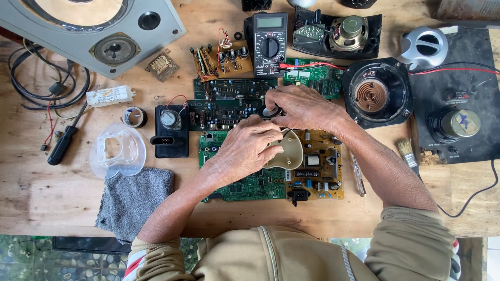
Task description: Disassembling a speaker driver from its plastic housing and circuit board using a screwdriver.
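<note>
Beige plastic housing (288, 151) sits mid-table over the circuit boards, cupped in the left hand (247, 148) — fingers curled round its left edge, thumb on top, so it stays steady and tilted up toward the other hand. The right hand (304, 108) pinches a small round black part (270, 111) with a pale centre, likely a little speaker, just far of the housing; fingertips pressed together on its rim. Both hands hover above a green circuit board (250, 184) and a yellow power board (320, 177), near side. Farther off: a black multimeter (267, 41) with red lead, a bare speaker driver (376, 93) to the right. Left — a black-handled screwdriver (63, 143), tape roll (135, 116), clear plastic cover (117, 151), grey cloth (133, 200). A paintbrush (408, 153) lies right, on the wooden table (52, 203).
</note>
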